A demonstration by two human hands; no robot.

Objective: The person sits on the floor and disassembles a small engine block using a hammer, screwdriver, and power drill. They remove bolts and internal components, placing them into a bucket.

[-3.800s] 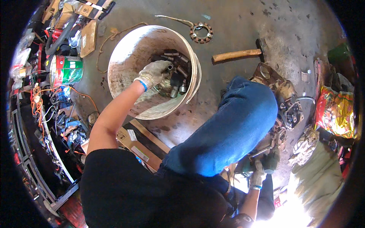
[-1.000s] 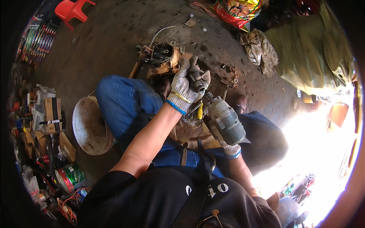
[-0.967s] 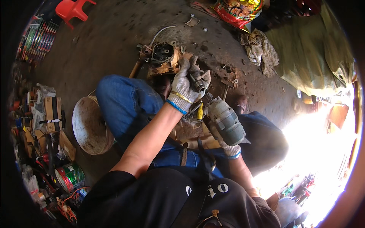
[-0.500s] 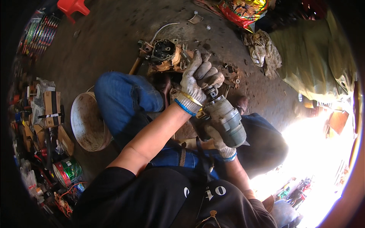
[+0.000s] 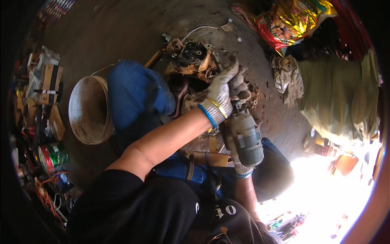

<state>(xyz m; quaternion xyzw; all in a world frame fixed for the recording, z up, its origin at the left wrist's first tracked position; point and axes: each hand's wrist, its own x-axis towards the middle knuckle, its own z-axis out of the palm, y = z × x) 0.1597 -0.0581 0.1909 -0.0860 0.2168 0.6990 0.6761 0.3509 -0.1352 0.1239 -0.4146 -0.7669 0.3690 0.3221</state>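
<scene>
My left hand [image 5: 229, 85], in a dirty white knit glove, has its fingers curled round a metal socket, mostly hidden by them, at the nose [image 5: 239, 105] of a grey-green power tool [image 5: 248, 140]. My right hand [image 5: 237, 158], also gloved, grips that tool from below, partly hidden behind it. Just above my hands a greasy cast metal engine part [image 5: 194, 55] lies on the floor, with a curved hose [image 5: 201, 27] behind it and a wooden handle [image 5: 153, 58] at its left.
My bent jeans-clad leg [image 5: 134, 85] is left of my arm, beside a dirty white bucket [image 5: 77, 112]. Boxes [image 5: 50, 83], a tin [image 5: 57, 156] and orange cables [image 5: 40, 185] crowd the left. Right are a shiny bag [image 5: 290, 22], a rag [image 5: 286, 75] and an olive cover [image 5: 337, 101].
Earlier my left hand was in the bucket with a socket. It has since come to the tool, moving over its nose during the last second. The view has turned.
</scene>
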